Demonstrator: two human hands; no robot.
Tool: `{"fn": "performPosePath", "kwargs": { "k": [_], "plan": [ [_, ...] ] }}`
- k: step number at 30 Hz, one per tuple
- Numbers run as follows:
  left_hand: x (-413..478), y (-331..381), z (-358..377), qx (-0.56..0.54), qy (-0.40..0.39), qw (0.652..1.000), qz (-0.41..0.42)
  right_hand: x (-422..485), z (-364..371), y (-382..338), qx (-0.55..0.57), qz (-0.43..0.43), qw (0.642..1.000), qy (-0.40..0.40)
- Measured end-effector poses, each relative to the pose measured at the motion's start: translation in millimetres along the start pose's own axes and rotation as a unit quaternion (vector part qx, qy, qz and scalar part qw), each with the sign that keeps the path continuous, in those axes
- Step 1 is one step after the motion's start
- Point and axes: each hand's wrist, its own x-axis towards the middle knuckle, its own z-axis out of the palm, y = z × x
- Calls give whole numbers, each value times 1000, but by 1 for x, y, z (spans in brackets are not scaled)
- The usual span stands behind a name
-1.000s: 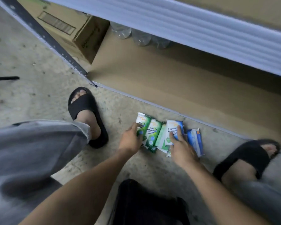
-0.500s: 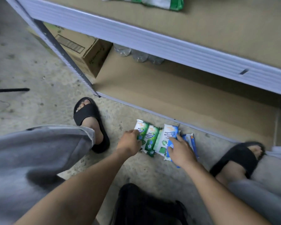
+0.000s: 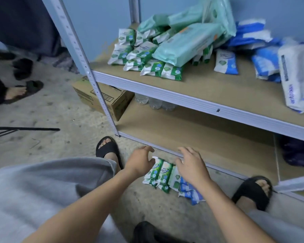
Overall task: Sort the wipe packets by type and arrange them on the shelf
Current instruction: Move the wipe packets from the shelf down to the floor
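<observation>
Concrete floor (image 3: 60,111) before the rack carries your short row: green packets (image 3: 159,174) on the left, blue packets (image 3: 189,192) touching them on the right. Half a second ago you gripped these. Now your left hand (image 3: 140,163) and right hand (image 3: 191,166) hover just above, fingers loosely spread, holding nothing. Your view has lifted to the shelf (image 3: 209,86), probably their destination, where jumbled piles (image 3: 147,62) wait.
</observation>
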Motion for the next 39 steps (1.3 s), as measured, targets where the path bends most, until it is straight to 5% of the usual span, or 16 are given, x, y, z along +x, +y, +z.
{"fn": "performPosePath", "kwargs": {
  "k": [15, 20, 31, 39],
  "plan": [
    [-1, 48, -163, 24, 227, 964, 134, 27, -140, -87, 76, -140, 955, 249],
    [21, 57, -194, 34, 301, 941, 151, 68, -156, -97, 92, -132, 949, 272],
    [108, 84, -217, -60, 395, 913, 86, 131, -149, -98, 92, -74, 937, 330],
    [141, 98, -216, -63, 394, 917, 7, 135, -155, -81, 128, -56, 937, 320]
  ]
}}
